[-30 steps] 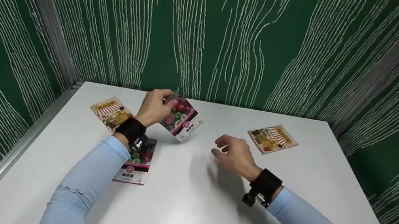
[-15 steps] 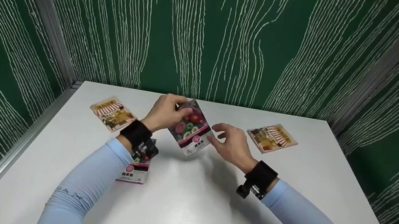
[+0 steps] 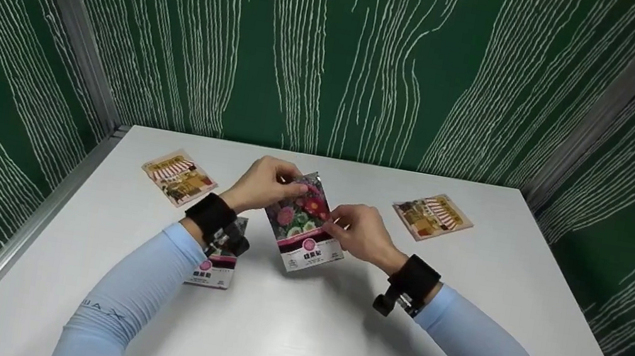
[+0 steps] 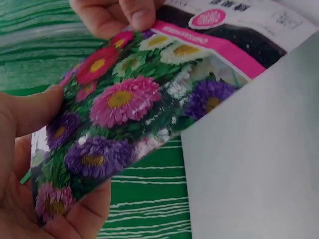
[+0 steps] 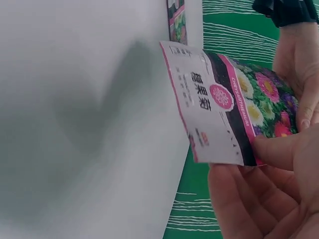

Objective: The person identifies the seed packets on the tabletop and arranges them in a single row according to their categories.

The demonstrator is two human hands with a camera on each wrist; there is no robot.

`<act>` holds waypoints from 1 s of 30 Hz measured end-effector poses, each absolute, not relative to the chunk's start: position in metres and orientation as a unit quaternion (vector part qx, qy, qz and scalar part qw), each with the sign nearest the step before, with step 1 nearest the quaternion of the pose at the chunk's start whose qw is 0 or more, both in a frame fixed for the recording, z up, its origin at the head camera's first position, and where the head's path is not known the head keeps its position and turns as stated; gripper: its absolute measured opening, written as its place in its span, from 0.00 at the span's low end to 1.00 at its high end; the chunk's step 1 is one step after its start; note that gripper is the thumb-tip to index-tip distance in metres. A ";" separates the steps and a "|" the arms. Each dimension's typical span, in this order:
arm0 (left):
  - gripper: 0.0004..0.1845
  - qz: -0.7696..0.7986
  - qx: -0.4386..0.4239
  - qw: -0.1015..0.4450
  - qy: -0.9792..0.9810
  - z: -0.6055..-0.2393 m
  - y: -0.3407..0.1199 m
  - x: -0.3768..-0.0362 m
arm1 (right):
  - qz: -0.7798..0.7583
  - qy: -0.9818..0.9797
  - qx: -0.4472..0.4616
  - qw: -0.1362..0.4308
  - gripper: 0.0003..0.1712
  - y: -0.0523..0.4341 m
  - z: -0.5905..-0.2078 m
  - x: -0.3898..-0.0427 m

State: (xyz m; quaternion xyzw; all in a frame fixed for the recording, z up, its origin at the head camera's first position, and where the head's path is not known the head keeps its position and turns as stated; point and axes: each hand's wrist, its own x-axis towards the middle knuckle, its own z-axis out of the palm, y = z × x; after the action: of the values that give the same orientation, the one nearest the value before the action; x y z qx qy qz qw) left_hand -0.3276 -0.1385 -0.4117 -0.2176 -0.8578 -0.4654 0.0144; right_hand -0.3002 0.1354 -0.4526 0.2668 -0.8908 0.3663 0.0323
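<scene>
A seed packet (image 3: 304, 227) with printed flowers and a white lower band is held over the table, tilted, between both hands. My left hand (image 3: 265, 184) pinches its upper left end, thumb on the printed face. On its right edge, near the pink stripe, my right hand (image 3: 365, 233) grips with thumb in front and fingers behind. The word CHRYSANTHEMUM shows on the packet (image 5: 214, 94) in the right wrist view. Asters in pink, purple, red and white fill the packet's face (image 4: 124, 99) in the left wrist view. A similar packet (image 3: 212, 278) lies partly hidden under the left wrist.
Two packets or cards with a striped awning picture lie on the white table (image 3: 292, 339): a left awning card (image 3: 180, 178) and a right awning card (image 3: 433, 217). Green walls (image 3: 333, 78) with white lines stand behind and at the sides.
My left hand has brought the seed packet right and toward me, turning it more upright. My right hand has moved in and taken hold of its right edge.
</scene>
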 end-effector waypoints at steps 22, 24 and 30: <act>0.10 -0.506 -0.037 -0.122 -0.853 -0.445 -0.172 -0.304 | 0.507 -0.838 0.146 -0.141 0.12 0.122 -0.471 -0.305; 0.11 -0.491 -0.026 -0.126 -0.862 -0.446 -0.174 -0.302 | 0.489 -0.847 0.150 -0.146 0.12 0.119 -0.473 -0.305; 0.12 -0.444 -0.005 -0.138 -0.885 -0.452 -0.180 -0.296 | 0.420 -0.881 0.153 -0.155 0.17 0.109 -0.483 -0.303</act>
State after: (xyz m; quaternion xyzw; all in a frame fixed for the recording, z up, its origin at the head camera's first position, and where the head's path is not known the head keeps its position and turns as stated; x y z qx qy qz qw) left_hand -0.2962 -0.1796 -0.4524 -0.0051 -0.8852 -0.4443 -0.1376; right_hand -0.3034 0.1091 -0.4826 0.1529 -0.8810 0.4200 -0.1552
